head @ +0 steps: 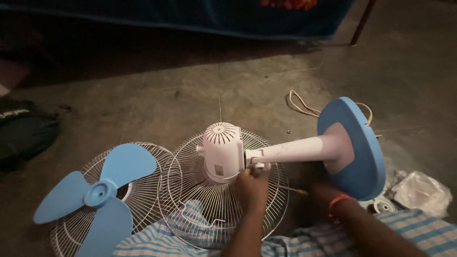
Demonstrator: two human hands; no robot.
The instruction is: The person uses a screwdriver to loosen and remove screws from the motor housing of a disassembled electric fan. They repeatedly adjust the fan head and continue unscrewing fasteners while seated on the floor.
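Note:
A white fan motor housing [221, 150] rests face down on a round wire guard [190, 195]. Its white stem [295, 150] runs right to a tilted blue round base [357, 147]. My left hand [252, 184] grips the joint where the stem meets the housing, fingers closed around it. My right hand [321, 191], with an orange band on the wrist, lies in shadow under the base. It holds a thin screwdriver [296, 190] with a yellow handle, whose shaft points left towards the joint.
A blue three-blade propeller [97, 195] lies on a second wire guard [147, 190] at left. A cord [300, 104] loops behind the base, with a small screw [288, 131] nearby. A crumpled plastic bag [421, 192] and a white round part [383, 205] are at right, a black bag [24, 133] far left.

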